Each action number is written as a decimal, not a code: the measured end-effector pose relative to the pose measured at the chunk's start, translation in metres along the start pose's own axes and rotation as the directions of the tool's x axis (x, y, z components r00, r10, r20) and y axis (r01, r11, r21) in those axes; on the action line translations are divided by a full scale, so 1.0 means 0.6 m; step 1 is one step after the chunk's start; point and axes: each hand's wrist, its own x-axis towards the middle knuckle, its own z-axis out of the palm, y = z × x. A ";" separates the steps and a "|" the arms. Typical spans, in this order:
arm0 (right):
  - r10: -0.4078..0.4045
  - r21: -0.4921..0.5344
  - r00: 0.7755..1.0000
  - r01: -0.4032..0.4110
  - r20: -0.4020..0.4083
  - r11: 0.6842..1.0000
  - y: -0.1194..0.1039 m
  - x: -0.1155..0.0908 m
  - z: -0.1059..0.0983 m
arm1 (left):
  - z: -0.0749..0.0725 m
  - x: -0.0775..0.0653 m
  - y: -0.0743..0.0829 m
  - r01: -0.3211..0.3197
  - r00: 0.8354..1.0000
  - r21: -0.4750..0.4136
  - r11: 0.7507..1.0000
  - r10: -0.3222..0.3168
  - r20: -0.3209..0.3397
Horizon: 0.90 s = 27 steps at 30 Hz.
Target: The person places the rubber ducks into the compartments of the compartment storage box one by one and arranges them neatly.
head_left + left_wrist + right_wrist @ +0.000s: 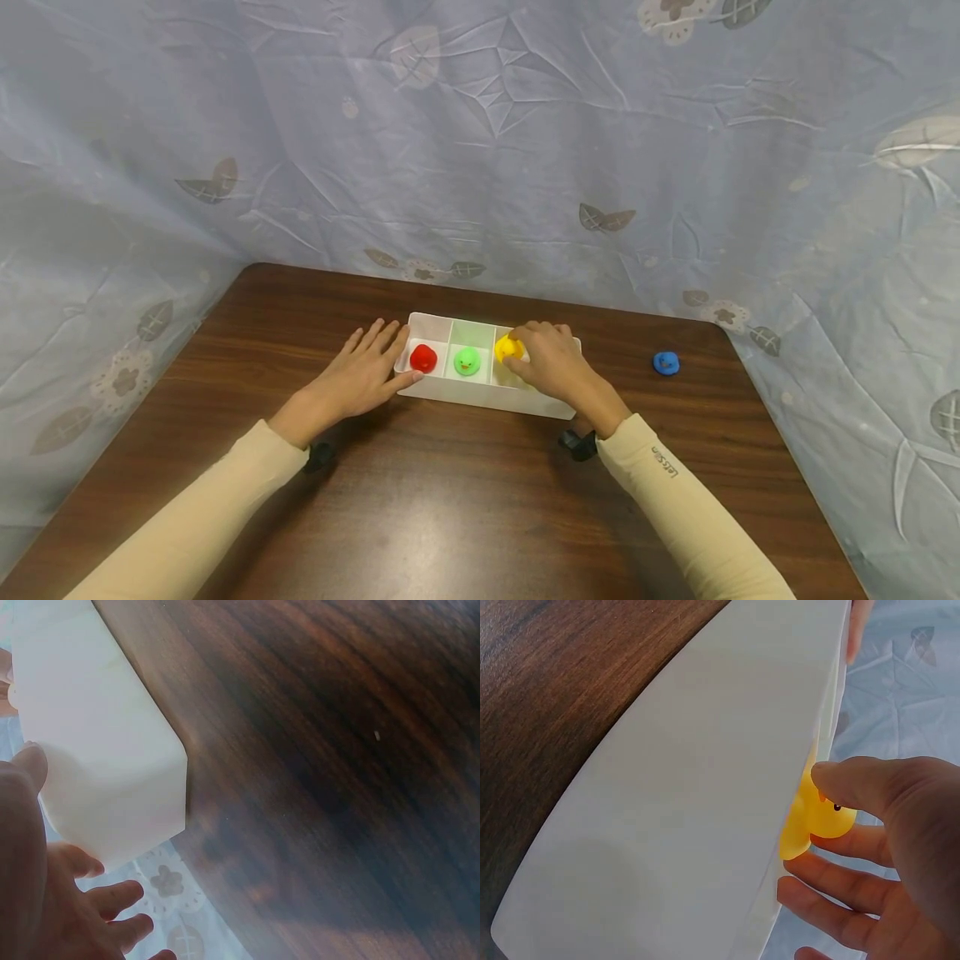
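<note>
A white divided box (480, 395) holds a red rubber duck (423, 358) in its left compartment and a green rubber duck (467, 361) in the middle one. In the right compartment, my right hand (553, 360) pinches a yellow rubber duck (829, 814) by the head between thumb and fingers. My left hand (358, 375) rests against the box's left end, fingers straight and spread, thumb on the front rim. The left wrist view shows that thumb (31, 766) at the box wall. Part of the yellow duck is hidden behind the wall and my fingers.
A blue rubber duck (666, 362) lies on the brown wooden table (420, 517), to the right of the box. Behind the table hangs a pale patterned curtain (480, 167). Dark wrist straps (577, 444) sit below both wrists.
</note>
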 end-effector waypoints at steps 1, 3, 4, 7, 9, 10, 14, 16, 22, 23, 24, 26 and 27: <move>0.001 0.001 1.000 -0.001 0.000 1.000 0.000 0.000 0.001 | 0.000 0.000 0.000 0.001 1.000 -0.001 1.000 -0.001 0.001; -0.001 0.007 1.000 0.001 0.003 1.000 0.002 0.000 0.002 | -0.001 0.000 0.001 0.002 1.000 -0.001 1.000 -0.002 0.001; -0.001 0.010 1.000 0.001 0.005 1.000 0.002 0.000 0.002 | 0.000 0.001 0.001 0.002 1.000 -0.001 1.000 -0.002 0.000; 0.000 0.020 1.000 -0.001 0.014 1.000 0.004 -0.001 0.002 | 0.000 0.001 0.002 0.003 1.000 -0.004 1.000 -0.003 -0.002; -0.001 0.021 1.000 0.000 0.015 1.000 0.004 -0.002 0.000 | 0.000 0.001 0.002 0.004 1.000 -0.006 1.000 -0.004 -0.002; 0.000 0.022 1.000 0.000 0.016 1.000 0.004 -0.002 -0.001 | 0.000 0.001 0.002 0.004 1.000 -0.007 1.000 -0.004 -0.002; -0.002 0.027 1.000 0.001 0.012 1.000 0.004 -0.003 -0.006 | -0.001 0.002 0.002 0.007 1.000 -0.005 1.000 -0.007 0.002; -0.006 0.026 1.000 0.006 0.008 1.000 0.003 -0.004 -0.009 | -0.001 0.002 0.001 0.008 1.000 -0.002 1.000 -0.008 0.005; -0.031 -0.002 1.000 0.031 0.000 1.000 0.000 -0.002 -0.006 | 0.000 0.000 -0.001 0.011 1.000 -0.007 1.000 -0.011 0.006; -0.036 -0.013 0.999 0.036 0.002 0.999 0.000 0.000 -0.003 | 0.000 0.000 -0.001 0.009 1.000 -0.005 1.000 -0.009 0.004; -0.037 -0.021 0.999 0.037 0.008 0.999 -0.001 0.002 0.001 | 0.001 0.000 -0.001 0.008 1.000 -0.003 1.000 -0.008 0.003; -0.050 -0.047 0.999 0.050 0.014 0.998 -0.001 0.004 0.009 | 0.001 0.000 0.000 0.005 1.000 -0.001 1.000 -0.005 0.003; -0.054 -0.056 0.998 0.055 0.019 0.997 -0.001 0.006 0.013 | 0.002 0.001 0.000 0.004 1.000 0.000 1.000 -0.004 0.003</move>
